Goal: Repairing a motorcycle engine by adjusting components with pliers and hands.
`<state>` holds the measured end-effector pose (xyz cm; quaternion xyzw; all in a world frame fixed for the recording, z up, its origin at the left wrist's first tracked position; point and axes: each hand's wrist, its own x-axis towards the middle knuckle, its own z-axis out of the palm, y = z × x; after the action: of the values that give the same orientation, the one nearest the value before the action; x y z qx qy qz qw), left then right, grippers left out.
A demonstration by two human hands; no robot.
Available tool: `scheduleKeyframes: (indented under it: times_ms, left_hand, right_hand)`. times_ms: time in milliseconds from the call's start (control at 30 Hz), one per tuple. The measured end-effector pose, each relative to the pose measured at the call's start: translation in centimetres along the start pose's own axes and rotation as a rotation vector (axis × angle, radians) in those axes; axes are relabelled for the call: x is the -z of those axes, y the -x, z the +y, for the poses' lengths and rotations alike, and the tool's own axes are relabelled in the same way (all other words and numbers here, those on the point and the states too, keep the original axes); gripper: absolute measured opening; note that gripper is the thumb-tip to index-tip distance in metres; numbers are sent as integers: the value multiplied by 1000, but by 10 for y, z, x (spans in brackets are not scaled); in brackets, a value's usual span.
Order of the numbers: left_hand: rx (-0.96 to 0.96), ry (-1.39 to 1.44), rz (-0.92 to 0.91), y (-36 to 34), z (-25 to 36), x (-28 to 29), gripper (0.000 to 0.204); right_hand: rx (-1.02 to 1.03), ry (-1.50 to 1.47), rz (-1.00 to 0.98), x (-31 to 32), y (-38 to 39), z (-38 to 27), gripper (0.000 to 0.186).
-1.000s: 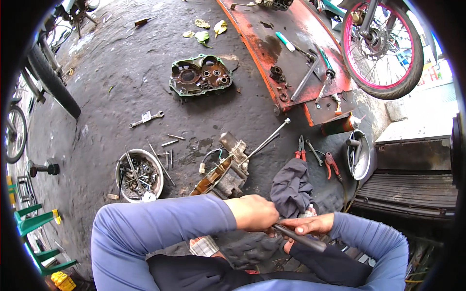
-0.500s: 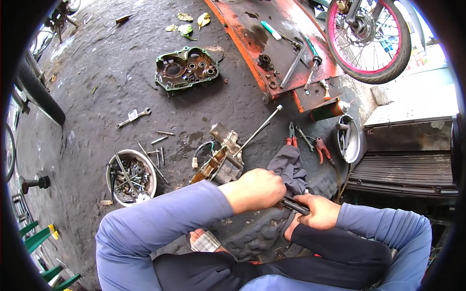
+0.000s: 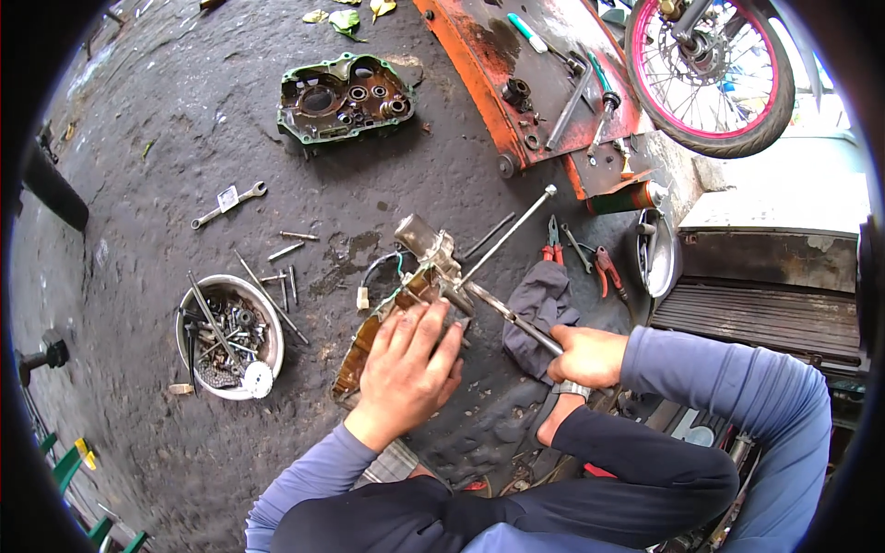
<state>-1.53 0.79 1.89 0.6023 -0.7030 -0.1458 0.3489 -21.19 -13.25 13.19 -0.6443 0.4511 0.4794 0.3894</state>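
Observation:
My left hand (image 3: 412, 364) lies over the metal engine casing (image 3: 358, 358), fingers stretched out and fairly close together. Its fingertips reach the casing's upper part, hiding some of it. In my right hand (image 3: 590, 356) is a long steel rod-like tool (image 3: 516, 320), gripped near its lower right end. The tool's far tip meets the casing, or lies just over it; I cannot tell which. A thin bright rod with a socket-like end (image 3: 516, 229) slants up from the casing, with a short dark rod (image 3: 489, 235) beside it. Behind the held tool lies a crumpled grey cloth (image 3: 539, 304).
A bowl of bolts and small parts (image 3: 278, 343) stands at left, near a combination wrench (image 3: 229, 205). Farther off are another casing half (image 3: 347, 100) and an orange-red platform (image 3: 470, 78) with tools. Red-handled pliers (image 3: 553, 251) lie near a white container (image 3: 657, 258). A pink-rimmed wheel (image 3: 710, 78) stands upper right.
My left hand has left the tool, moved left and opened onto the casing. My right hand keeps the tool, now extended toward the casing. The short dark rod has come into view.

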Motion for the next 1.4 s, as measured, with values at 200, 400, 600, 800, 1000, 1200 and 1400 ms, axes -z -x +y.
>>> scheduleKeyframes:
  times_ms: [200, 400, 600, 800, 1000, 1200, 1400]
  left_hand:
    - [-26, 8, 12, -4, -6, 0, 42]
    - [-46, 8, 3, -5, -14, -1, 32]
    - [-59, 29, -6, -6, -19, 0, 34]
    - [-76, 37, 13, -5, -22, -3, 30]
    - [-73, 61, 3, -7, -25, 1, 27]
    - [-96, 47, 16, -5, -29, 2, 28]
    - [-81, 55, 49, -2, -32, 0, 27]
  right_hand:
    - [209, 122, -97, 10, 3, -13, 29]
    - [462, 388, -161, 28, -1, -48, 28]
    - [303, 512, -386, 40, -3, -89, 16]
    - [125, 456, -475, 46, -6, -110, 20]
    - [-11, 501, -629, 51, -11, -134, 32]
    - [-529, 122, -312, 41, 10, -140, 29]
    - [-639, -225, 22, 32, 33, -136, 55]
